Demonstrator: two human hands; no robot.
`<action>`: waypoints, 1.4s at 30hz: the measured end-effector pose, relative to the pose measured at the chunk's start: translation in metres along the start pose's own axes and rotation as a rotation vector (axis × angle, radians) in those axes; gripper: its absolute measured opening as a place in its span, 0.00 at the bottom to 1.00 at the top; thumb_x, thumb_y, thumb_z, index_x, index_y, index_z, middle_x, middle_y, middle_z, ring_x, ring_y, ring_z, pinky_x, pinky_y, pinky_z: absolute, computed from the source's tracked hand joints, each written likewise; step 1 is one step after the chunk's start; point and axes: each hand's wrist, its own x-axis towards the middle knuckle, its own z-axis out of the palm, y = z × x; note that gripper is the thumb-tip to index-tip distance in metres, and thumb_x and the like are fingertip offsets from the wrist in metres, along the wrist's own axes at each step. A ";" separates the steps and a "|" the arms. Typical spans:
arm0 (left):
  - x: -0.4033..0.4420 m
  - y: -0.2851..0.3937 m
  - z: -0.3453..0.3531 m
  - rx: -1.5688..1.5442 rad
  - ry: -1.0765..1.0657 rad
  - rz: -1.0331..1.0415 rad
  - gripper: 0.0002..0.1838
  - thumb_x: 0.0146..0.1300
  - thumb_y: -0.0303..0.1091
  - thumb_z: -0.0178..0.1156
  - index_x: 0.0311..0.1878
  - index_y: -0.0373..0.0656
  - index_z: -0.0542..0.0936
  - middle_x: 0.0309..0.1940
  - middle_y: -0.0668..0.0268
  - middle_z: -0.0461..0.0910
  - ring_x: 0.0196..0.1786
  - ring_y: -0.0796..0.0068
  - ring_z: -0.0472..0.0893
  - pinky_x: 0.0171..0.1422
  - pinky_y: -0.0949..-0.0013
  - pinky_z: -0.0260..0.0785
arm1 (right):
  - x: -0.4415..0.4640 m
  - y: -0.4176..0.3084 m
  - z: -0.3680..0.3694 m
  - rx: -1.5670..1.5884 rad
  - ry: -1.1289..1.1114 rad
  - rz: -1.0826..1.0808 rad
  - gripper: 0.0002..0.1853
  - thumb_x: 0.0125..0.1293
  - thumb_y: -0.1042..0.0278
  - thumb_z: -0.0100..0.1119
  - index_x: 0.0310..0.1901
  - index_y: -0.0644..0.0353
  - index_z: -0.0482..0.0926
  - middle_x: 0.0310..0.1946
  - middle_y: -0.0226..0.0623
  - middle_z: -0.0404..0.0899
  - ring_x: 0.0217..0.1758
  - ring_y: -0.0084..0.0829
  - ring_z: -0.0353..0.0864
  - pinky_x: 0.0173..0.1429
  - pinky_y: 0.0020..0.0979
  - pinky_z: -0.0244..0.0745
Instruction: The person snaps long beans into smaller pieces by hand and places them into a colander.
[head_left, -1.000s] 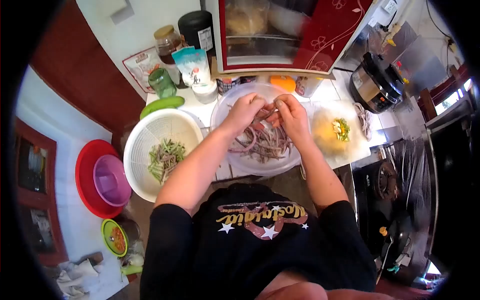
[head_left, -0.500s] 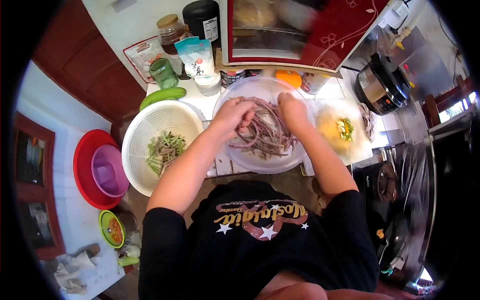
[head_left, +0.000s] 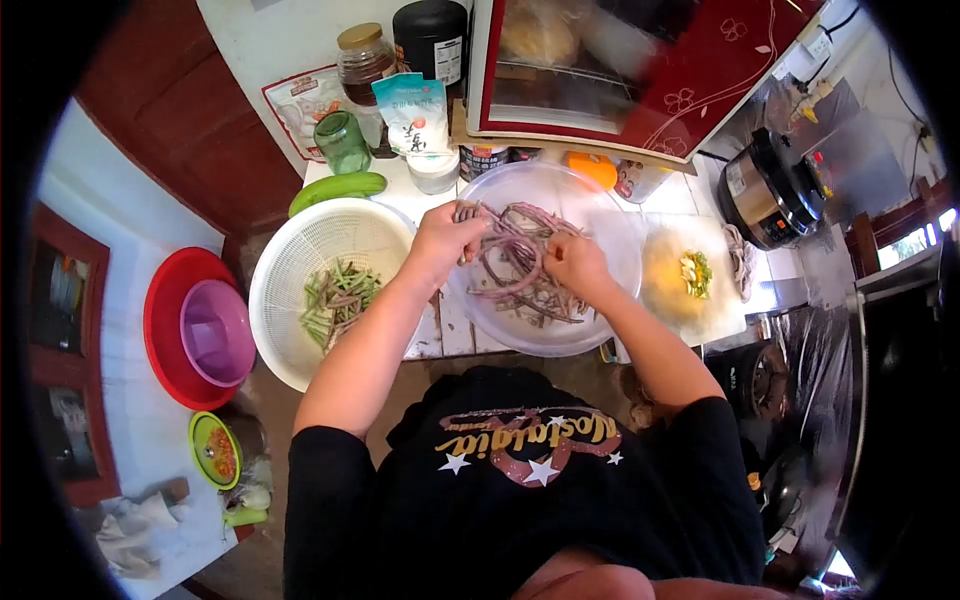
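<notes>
Long purple beans (head_left: 520,265) lie in a loose tangle in a translucent plastic bowl (head_left: 622,225) on the tiled counter. Over the bowl's left side, my left hand (head_left: 452,240) is closed around several beans, their ends sticking up past the fingers. My right hand (head_left: 577,265) is closed over the bowl's right half, its fingertips pinching a purple bean that curves between both hands. Left of the bowl, a white colander (head_left: 275,245) holds short broken bean pieces (head_left: 340,295), green and purplish.
Behind the colander lie a green gourd-like vegetable (head_left: 340,190), a glass jar (head_left: 341,142) and a teal-white bag (head_left: 412,112). A red cabinet (head_left: 690,70) overhangs the back. At right are a cutting board (head_left: 675,300) with chopped food and an electric cooker (head_left: 770,190).
My right hand has come down and inward from the bowl's far right rim. My left hand has shifted slightly left and down, with bean ends now showing above it. The view has shifted a little.
</notes>
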 end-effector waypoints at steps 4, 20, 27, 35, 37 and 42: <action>0.006 0.006 0.022 0.588 -0.029 0.269 0.10 0.54 0.32 0.58 0.39 0.39 0.79 0.24 0.66 0.76 0.28 0.75 0.76 0.37 0.73 0.69 | -0.011 -0.006 -0.043 0.087 0.139 -0.188 0.05 0.50 0.68 0.55 0.27 0.59 0.73 0.25 0.45 0.76 0.30 0.45 0.76 0.35 0.39 0.71; 0.027 -0.012 0.059 0.369 -0.273 0.239 0.12 0.53 0.29 0.58 0.40 0.35 0.78 0.28 0.66 0.79 0.29 0.83 0.76 0.35 0.77 0.69 | -0.024 -0.011 -0.058 0.924 -0.118 0.090 0.05 0.61 0.70 0.51 0.34 0.62 0.74 0.22 0.37 0.77 0.16 0.26 0.73 0.20 0.24 0.66; 0.034 0.018 0.040 -0.214 0.018 0.185 0.04 0.56 0.29 0.58 0.29 0.42 0.72 0.19 0.71 0.72 0.16 0.84 0.68 0.19 0.79 0.61 | -0.027 -0.023 -0.018 1.161 -0.455 0.166 0.05 0.62 0.70 0.52 0.36 0.62 0.73 0.24 0.36 0.78 0.13 0.19 0.70 0.16 0.18 0.64; 0.021 0.032 0.003 -0.218 -0.055 0.137 0.08 0.57 0.32 0.58 0.37 0.43 0.72 0.23 0.68 0.74 0.18 0.84 0.68 0.20 0.79 0.59 | -0.025 -0.012 -0.037 1.603 -0.414 0.112 0.06 0.63 0.71 0.51 0.38 0.62 0.73 0.31 0.38 0.78 0.19 0.22 0.75 0.20 0.20 0.72; 0.015 0.024 0.001 -0.145 -0.069 0.045 0.09 0.55 0.32 0.59 0.37 0.42 0.72 0.23 0.67 0.76 0.18 0.85 0.68 0.19 0.80 0.57 | -0.025 -0.009 -0.037 1.640 -0.421 0.128 0.05 0.63 0.71 0.51 0.38 0.62 0.73 0.31 0.38 0.78 0.19 0.22 0.75 0.20 0.21 0.72; 0.011 0.018 0.002 -0.194 -0.069 0.014 0.10 0.57 0.31 0.58 0.39 0.41 0.71 0.24 0.66 0.74 0.19 0.82 0.69 0.20 0.78 0.61 | -0.020 0.003 -0.025 1.519 -0.440 0.149 0.08 0.61 0.70 0.53 0.41 0.62 0.74 0.31 0.37 0.78 0.21 0.23 0.76 0.22 0.21 0.72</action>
